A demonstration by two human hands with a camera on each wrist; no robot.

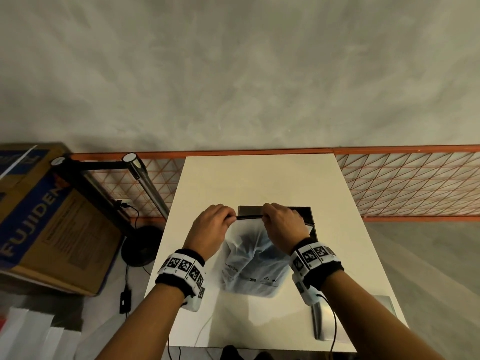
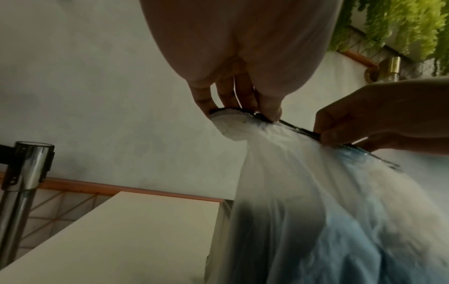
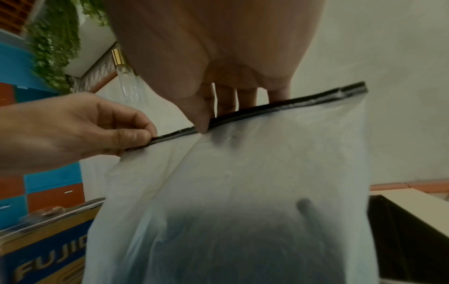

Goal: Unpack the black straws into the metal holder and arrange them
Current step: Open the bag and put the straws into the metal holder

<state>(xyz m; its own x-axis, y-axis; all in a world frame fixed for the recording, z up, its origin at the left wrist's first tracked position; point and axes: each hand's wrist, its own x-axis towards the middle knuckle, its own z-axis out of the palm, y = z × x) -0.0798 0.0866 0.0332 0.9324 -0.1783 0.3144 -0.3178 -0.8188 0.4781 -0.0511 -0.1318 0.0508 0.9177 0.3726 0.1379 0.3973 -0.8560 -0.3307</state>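
A frosted plastic bag [image 1: 253, 266] with a black zip strip [image 1: 249, 217] along its top hangs over the white table [image 1: 259, 178]. Dark straws show dimly through its lower half [image 3: 243, 240]. My left hand [image 1: 213, 224] pinches the strip's left end [image 2: 243, 113]. My right hand [image 1: 281, 224] pinches the strip a little further right [image 3: 206, 123]. The strip [image 3: 279, 107] looks closed between the hands. A dark metal holder [image 1: 298, 214] stands on the table just behind the bag, mostly hidden by it and my right hand.
A cardboard box [image 1: 39, 216] sits on the floor to the left, beside a chrome post [image 1: 145, 183] on a black base. An orange mesh fence [image 1: 402, 183] runs behind the table. A metal object [image 1: 337, 318] lies at the table's near right corner.
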